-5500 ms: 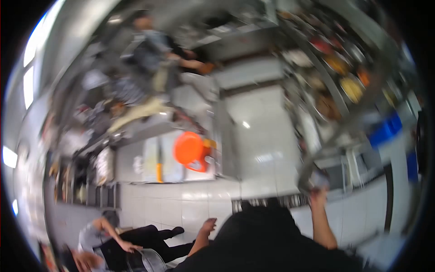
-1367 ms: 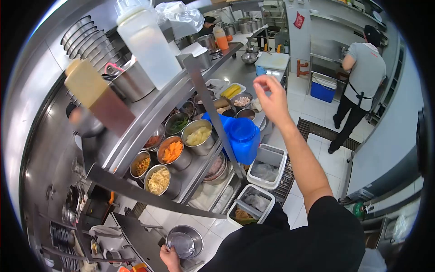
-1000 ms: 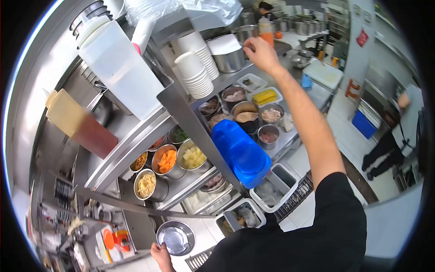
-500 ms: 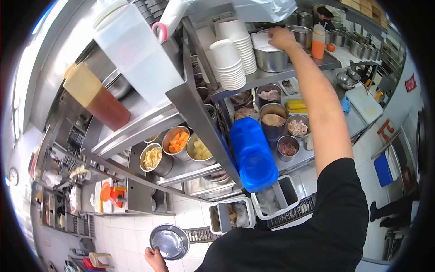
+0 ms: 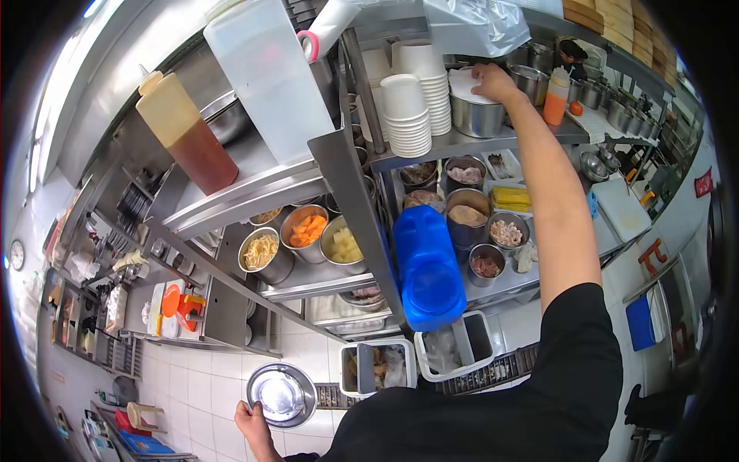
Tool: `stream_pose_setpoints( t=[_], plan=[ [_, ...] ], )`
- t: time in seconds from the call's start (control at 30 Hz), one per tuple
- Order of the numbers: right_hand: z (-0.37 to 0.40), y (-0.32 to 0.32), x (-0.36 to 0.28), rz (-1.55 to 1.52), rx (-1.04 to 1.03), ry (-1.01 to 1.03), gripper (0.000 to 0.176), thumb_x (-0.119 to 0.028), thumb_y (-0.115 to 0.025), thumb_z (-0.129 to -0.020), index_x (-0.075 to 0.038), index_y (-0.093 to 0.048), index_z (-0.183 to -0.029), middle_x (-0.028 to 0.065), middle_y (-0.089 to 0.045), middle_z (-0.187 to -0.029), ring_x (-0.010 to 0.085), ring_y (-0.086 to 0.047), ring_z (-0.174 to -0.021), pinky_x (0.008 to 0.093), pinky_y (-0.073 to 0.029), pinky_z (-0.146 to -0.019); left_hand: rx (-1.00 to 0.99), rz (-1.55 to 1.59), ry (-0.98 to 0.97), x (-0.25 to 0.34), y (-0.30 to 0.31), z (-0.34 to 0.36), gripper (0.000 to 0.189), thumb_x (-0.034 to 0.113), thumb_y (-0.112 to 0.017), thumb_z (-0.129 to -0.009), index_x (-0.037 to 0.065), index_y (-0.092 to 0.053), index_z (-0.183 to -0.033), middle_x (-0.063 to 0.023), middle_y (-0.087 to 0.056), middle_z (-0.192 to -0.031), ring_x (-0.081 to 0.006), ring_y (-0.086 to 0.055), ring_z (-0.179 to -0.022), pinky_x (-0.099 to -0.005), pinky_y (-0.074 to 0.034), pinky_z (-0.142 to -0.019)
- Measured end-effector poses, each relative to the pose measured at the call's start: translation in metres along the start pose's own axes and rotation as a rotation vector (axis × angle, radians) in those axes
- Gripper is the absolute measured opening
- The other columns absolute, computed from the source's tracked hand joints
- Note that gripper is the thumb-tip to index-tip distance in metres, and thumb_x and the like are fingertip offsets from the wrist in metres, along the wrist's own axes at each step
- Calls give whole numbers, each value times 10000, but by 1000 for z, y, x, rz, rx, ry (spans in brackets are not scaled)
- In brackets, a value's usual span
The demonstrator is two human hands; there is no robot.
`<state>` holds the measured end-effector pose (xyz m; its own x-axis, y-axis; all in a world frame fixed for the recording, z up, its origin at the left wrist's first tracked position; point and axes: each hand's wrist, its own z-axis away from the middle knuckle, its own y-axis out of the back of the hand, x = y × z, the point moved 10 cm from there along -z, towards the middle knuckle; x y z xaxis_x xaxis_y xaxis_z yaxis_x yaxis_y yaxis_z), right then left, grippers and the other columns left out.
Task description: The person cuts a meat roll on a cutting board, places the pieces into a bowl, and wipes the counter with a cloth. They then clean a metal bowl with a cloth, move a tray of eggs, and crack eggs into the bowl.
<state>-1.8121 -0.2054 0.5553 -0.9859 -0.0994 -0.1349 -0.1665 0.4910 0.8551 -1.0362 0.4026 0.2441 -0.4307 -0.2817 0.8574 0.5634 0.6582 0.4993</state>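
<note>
At the lower left, my left hand (image 5: 252,422) pinches the near rim of a round, shiny metal bowl (image 5: 282,394), which is held over the tiled floor. My right hand (image 5: 495,82) reaches far up to the shelf, its fingers closed at a white sheet or lid (image 5: 467,83) on top of a metal pot (image 5: 478,117). Stacked white paper bowls (image 5: 406,115) stand just left of that pot. To its right is a squeeze bottle of orange liquid (image 5: 556,98). My right fingertips are partly hidden.
A blue jug (image 5: 431,269) hangs at the shelf front, above two white bins (image 5: 377,339). Metal pots of food (image 5: 306,229) fill the shelves. Bottles stand at the upper left. A person (image 5: 571,52) is at the far upper right.
The view has shifted, so the shelves sit lower and slightly to the right. The bowl in my left hand looks brighter inside. My right hand remains at the white sheet or lid.
</note>
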Motion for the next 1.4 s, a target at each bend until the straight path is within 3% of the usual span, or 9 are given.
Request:
stream_pose_setpoints(
  t=[0.27,0.67,0.73,0.77,0.8,0.87,0.9,1.17,1.4],
  plan=[
    [5,-9,5,99,-50,-75,342,-266,-685,-879,-199,-704,-1214,116,-688,-1217,335,-664,-1178,449,-534,-1016,1,21,-24,11,-2,1,436,-81,-671,-856,108,-310,-700,41,-324,-655,-74,-284,-647,-307,-283,-546],
    [28,60,45,-434,672,-346,402,-319,-604,-965,8,-582,-1197,333,-711,-1107,524,-678,-1062,584,-541,-954,-108,171,18,1,-31,-9,450,-51,-702,-832,150,-318,-710,77,-303,-679,-53,-286,-635,-284,-252,-543],
    [73,81,28,-719,719,-447,458,-293,-686,-945,37,-573,-1241,297,-710,-1133,444,-695,-1081,497,-534,-957,-209,11,83,20,-46,-4,123,126,-595,-972,9,-567,-1001,-99,-588,-948,-191,-540,-855,-366,-455,-756],
    [100,84,13,-930,744,-462,474,-270,-720,-940,44,-571,-1262,259,-713,-1165,381,-701,-1102,454,-528,-961,-246,-75,126,25,-50,4,330,214,-541,-1042,-61,-691,-1146,-188,-731,-1083,-259,-667,-965,-407,-557,-862],
    [110,71,8,-1249,715,-342,467,-234,-739,-944,43,-573,-1280,211,-702,-1203,312,-685,-1125,417,-517,-966,-252,-86,212,22,-53,9,581,371,-575,-1054,-104,-584,-1390,-299,-632,-1361,-359,-634,-1207,-443,-534,-1008],
    [151,56,-25,-1665,624,-199,436,-159,-750,-957,33,-576,-1309,134,-687,-1247,212,-662,-1147,364,-507,-971,-217,174,137,48,-74,6,255,98,-654,-904,43,-407,-935,-61,-424,-919,-165,-416,-847,-336,-357,-715],
    [190,61,-58,-1770,569,-192,414,-119,-742,-967,23,-579,-1319,106,-683,-1253,182,-655,-1147,347,-509,-971,-181,299,111,64,-81,7,423,-38,-694,-829,116,-319,-708,58,-319,-697,-68,-307,-667,-283,-269,-568],
    [434,0,-325,-1389,-94,-168,254,-136,-746,-965,-5,-638,-1154,86,-734,-1044,139,-691,-929,322,-546,-792,-217,42,-114,145,-115,14,499,112,-765,-913,86,-338,-656,47,-365,-603,-72,-308,-596,-328,-276,-505],
    [485,-75,-474,-1138,-622,158,169,-125,-583,-991,19,-519,-1051,311,-668,-812,543,-657,-806,617,-491,-661,-297,426,-93,164,-147,19,441,18,-709,-918,110,-352,-676,79,-391,-624,-22,-323,-617,-255,-270,-509]
  ],
)
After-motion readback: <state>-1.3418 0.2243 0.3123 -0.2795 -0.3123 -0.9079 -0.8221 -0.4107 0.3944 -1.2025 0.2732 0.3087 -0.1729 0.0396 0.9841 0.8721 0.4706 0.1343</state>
